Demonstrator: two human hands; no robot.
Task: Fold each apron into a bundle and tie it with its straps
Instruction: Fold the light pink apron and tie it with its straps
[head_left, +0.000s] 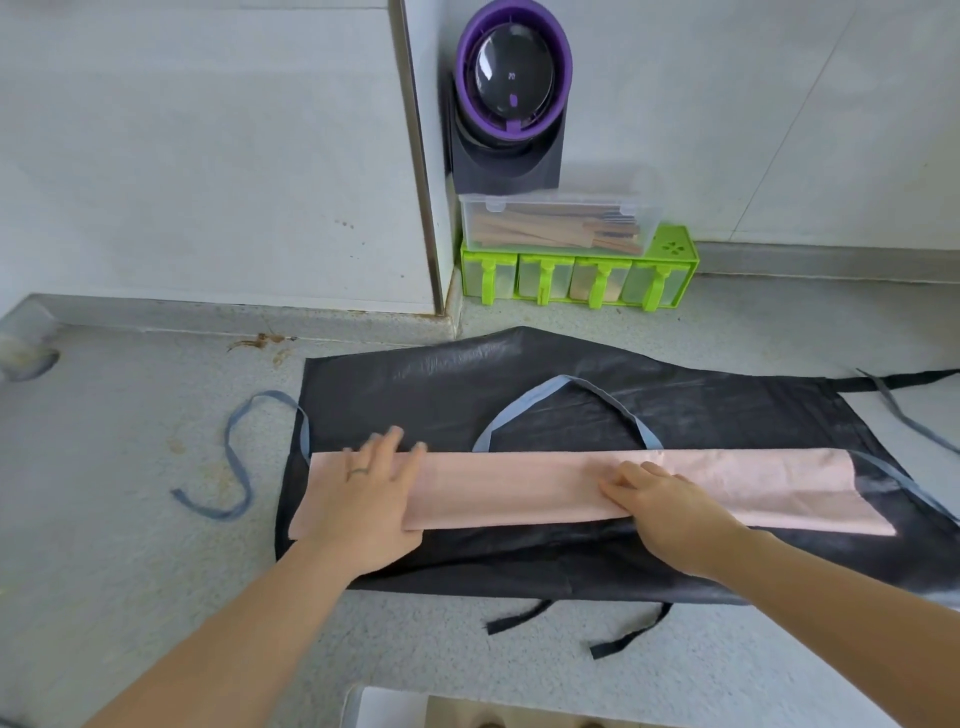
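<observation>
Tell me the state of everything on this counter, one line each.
Pink apron, folded into a long strip, untied.
Black apron, spread flat beneath it.
Blue strap, loose, untied.
Left hand, flat on pink apron.
Right hand, flat on pink apron.
Clear box, lid shut.

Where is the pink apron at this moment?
Head view, lower middle: the pink apron lies as a folded strip on the black apron, the left hand on its left end, the right hand right of centre.

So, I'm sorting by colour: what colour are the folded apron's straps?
The straps are blue-grey; head view shows them best.
</observation>
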